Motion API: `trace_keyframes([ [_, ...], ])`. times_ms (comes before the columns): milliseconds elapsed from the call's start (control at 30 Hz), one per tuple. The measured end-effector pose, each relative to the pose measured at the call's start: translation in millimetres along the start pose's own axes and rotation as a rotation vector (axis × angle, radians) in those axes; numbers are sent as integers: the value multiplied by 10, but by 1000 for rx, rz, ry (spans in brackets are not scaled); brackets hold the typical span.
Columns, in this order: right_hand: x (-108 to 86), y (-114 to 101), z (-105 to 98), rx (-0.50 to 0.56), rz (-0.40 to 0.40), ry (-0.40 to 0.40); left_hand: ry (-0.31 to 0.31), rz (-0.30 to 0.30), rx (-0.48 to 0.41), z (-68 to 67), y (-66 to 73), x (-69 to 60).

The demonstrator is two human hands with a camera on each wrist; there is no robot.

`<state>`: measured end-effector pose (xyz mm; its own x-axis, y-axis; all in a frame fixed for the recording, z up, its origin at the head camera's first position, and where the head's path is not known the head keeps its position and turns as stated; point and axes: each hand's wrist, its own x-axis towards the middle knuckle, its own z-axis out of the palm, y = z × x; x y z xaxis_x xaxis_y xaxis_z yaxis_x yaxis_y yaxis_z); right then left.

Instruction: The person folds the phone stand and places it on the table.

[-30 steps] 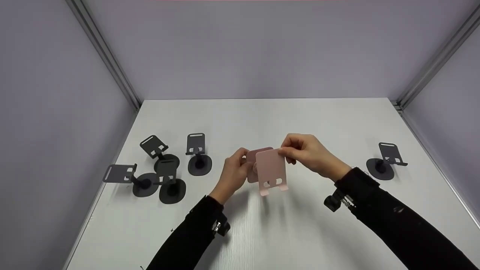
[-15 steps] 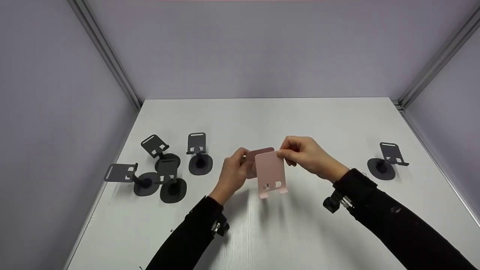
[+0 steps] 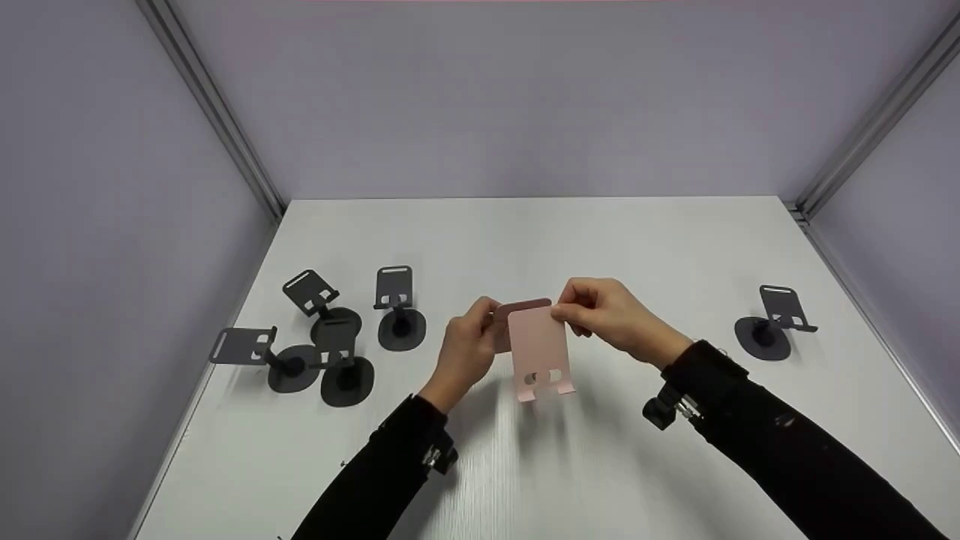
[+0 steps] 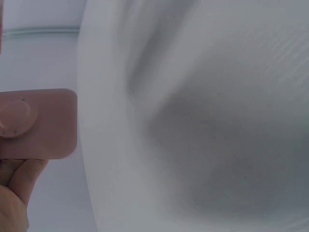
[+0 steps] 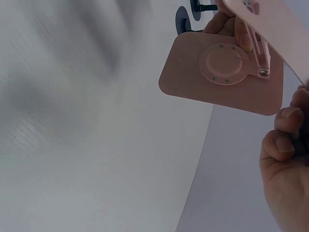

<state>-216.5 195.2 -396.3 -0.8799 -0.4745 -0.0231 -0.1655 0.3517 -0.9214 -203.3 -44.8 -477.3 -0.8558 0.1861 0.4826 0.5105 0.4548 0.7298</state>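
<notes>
A pink phone stand (image 3: 538, 343) is held above the table between both hands. My left hand (image 3: 466, 351) grips its base by the left edge, fingers behind and thumb in front. The base (image 5: 186, 72) is a rounded rectangular plate with a round screwed disc and a hinged arm, plain in the right wrist view. My right hand (image 3: 613, 319) pinches the upper right corner of the front plate, which has two cutouts and two bent lips at its lower end. In the left wrist view only part of the base (image 4: 55, 123) and some fingers show.
Several dark grey phone stands (image 3: 337, 341) stand grouped on the left of the white table (image 3: 600, 465), two of them overlapping in view. Another dark grey stand (image 3: 763, 339) stands far right. Grey-lilac walls (image 3: 480, 97) enclose the back and both sides.
My right hand has moved slightly down and left, and the front plate has swung lower with it. The base now shows more edge-on behind it. The left hand stays nearly in place.
</notes>
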Motion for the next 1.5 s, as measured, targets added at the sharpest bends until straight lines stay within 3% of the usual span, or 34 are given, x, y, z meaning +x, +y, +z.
trace_keyframes([
  [267,11,31,4,21,18,7,23,29,9,12,36,-5],
  [633,25,69,8,17,66,-3,5,26,29,26,54,-19],
  [1100,23,87,28,62,105,-25,33,118,62,47,59,-31],
  [1500,54,142,61,61,154,7,49,120,71,68,73,-36],
])
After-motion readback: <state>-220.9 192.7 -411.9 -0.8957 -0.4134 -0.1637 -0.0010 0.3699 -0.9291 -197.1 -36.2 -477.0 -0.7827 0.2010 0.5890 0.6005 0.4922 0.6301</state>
